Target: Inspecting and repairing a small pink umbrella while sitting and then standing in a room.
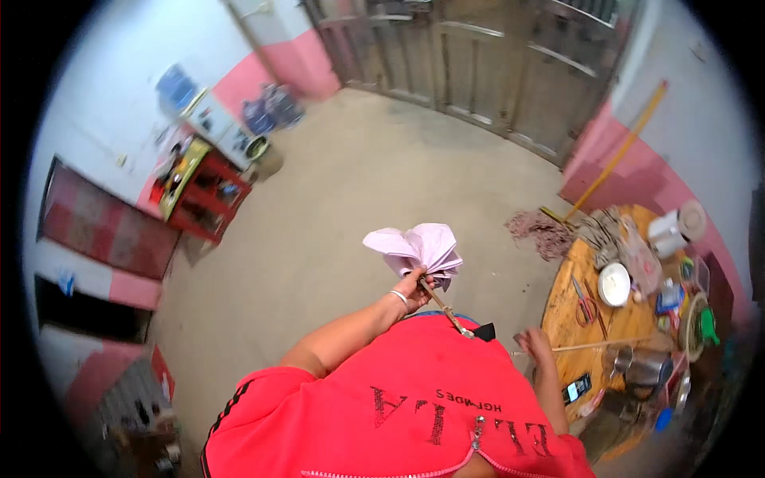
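Note:
My left hand [414, 290], with a white band at its wrist, is closed round the gathered base of a pleated pink paper flower [422, 248]. Its petals fan out beyond my fingers. A narrow brown strip [443, 306] runs from this hand toward my waist, where a small metal piece and a black tab show. At the table's left edge, my right hand [537, 346] has curled fingers round a thin pale stick [594, 346], which reaches out to the right over the table. Scissors [586, 304] with orange handles lie just beyond that hand.
The wooden table [562, 350] at right bears a white bowl [614, 284], a phone [577, 388], a clear jug [637, 367] and a paper roll [692, 219]. A mop [617, 155] leans behind it. Far left stand a red cabinet [209, 199] and a water dispenser [219, 127].

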A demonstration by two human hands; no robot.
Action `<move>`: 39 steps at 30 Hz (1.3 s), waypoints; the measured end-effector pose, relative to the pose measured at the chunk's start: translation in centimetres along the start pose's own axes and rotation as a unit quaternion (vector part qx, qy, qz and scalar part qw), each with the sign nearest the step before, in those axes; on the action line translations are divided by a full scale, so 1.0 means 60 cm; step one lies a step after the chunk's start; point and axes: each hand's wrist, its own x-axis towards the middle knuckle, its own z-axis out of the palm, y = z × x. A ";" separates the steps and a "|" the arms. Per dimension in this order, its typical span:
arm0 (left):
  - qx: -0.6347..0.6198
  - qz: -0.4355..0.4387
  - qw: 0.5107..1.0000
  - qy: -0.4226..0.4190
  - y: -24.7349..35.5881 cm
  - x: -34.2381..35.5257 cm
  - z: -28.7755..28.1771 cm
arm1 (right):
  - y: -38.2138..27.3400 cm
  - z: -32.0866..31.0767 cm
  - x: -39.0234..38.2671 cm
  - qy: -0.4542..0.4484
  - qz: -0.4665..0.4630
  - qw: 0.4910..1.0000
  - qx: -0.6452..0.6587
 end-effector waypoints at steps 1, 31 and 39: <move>0.010 0.002 1.000 -0.018 0.000 0.003 -0.012 | -0.083 0.092 -0.028 -0.011 -0.024 0.997 0.076; 0.523 0.687 0.485 -0.135 0.272 -0.077 0.063 | -0.455 0.553 -0.128 0.037 -0.117 0.990 0.065; 0.584 0.102 0.805 0.002 0.293 0.149 -0.225 | -0.482 0.557 -0.105 -0.066 -0.085 0.986 0.129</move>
